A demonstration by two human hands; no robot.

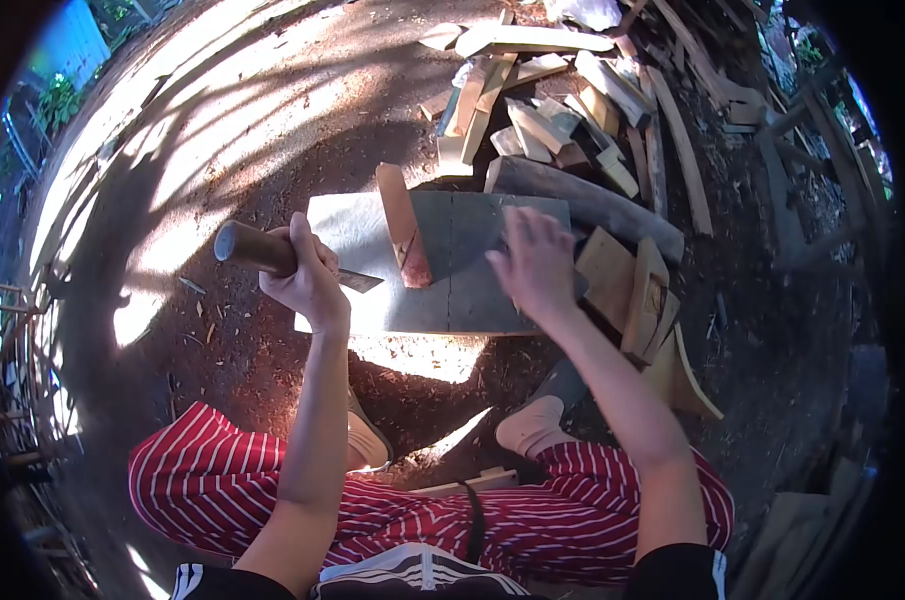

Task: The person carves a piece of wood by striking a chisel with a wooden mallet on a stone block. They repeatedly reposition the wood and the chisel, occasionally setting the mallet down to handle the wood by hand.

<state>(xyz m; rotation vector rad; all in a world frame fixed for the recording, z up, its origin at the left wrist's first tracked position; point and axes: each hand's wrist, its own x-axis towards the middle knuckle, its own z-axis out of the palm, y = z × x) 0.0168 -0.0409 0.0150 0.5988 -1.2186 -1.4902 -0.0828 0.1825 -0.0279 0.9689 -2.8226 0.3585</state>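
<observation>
My left hand (308, 275) is wrapped round the wooden handle of a tool (258, 249). From the hand a flat metal blade (361, 281) points right, over the left part of a grey block (473, 240). On the block lies a reddish wooden piece (403, 225), narrow and slanting, with a notch near its lower end. My right hand (536, 255) is above the block's right side, fingers apart, and nothing shows in it.
Wood offcuts (553, 120) are piled beyond the block. A curved log (593, 200) lies at its back right corner. Wooden blocks (648, 300) stand to the right. My feet (533, 425) are on the ground below the block, beneath red striped trousers (403, 515).
</observation>
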